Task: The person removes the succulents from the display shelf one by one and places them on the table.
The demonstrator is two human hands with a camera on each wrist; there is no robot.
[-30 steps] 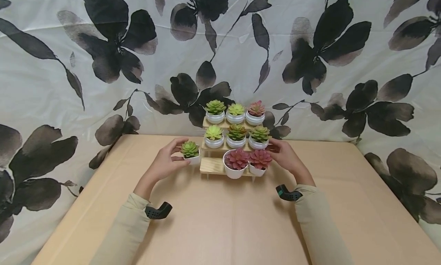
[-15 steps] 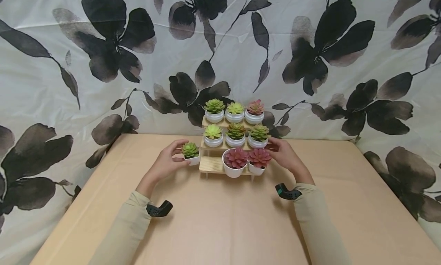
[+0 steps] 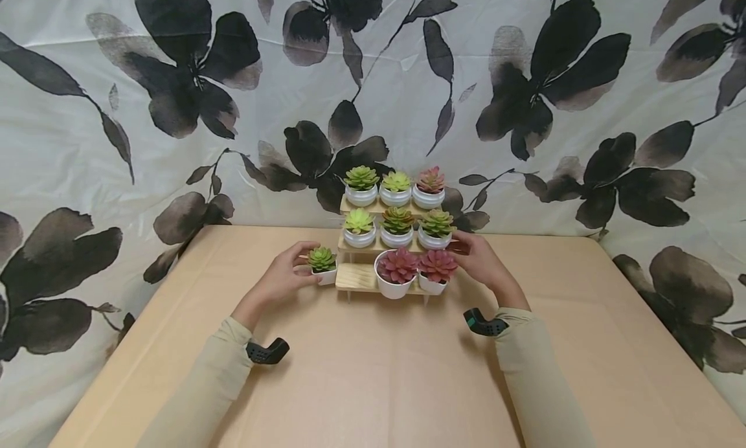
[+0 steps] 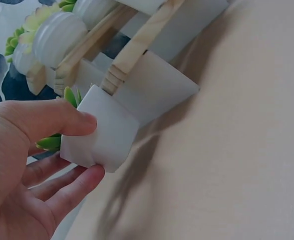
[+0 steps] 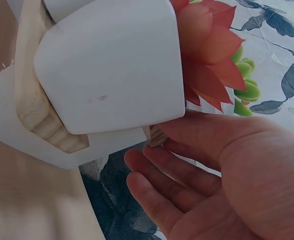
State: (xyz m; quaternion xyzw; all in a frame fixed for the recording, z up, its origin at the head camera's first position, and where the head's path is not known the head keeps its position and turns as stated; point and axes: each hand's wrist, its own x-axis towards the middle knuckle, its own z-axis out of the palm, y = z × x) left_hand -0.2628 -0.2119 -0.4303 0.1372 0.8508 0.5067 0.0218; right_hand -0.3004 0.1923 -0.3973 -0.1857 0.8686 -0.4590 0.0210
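Observation:
My left hand point(image 3: 283, 273) pinches a small potted succulent point(image 4: 104, 132), green rosette in a square white pot, between thumb and fingers. It is just left of the lowest step of a three-tier wooden plant stand point(image 3: 354, 278). My right hand point(image 3: 480, 259) is at the stand's right side, thumb and index finger at the end of the middle step point(image 5: 156, 136), other fingers loosely bent below. On the lowest step stand a red succulent in a round white pot point(image 3: 392, 286) and another in a white pot point(image 5: 112, 70) at its right end. The left part of that step is bare wood.
The middle step holds several green succulents point(image 3: 397, 221) in white pots. More stand on the top step, including a pinkish one point(image 3: 430, 180). The stand is on a beige tabletop point(image 3: 384, 370), before a floral cloth point(image 3: 408, 111).
The left hand and its potted succulent have shifted only slightly, staying beside the lowest step. The right hand keeps its place at the stand; the view drifts a little.

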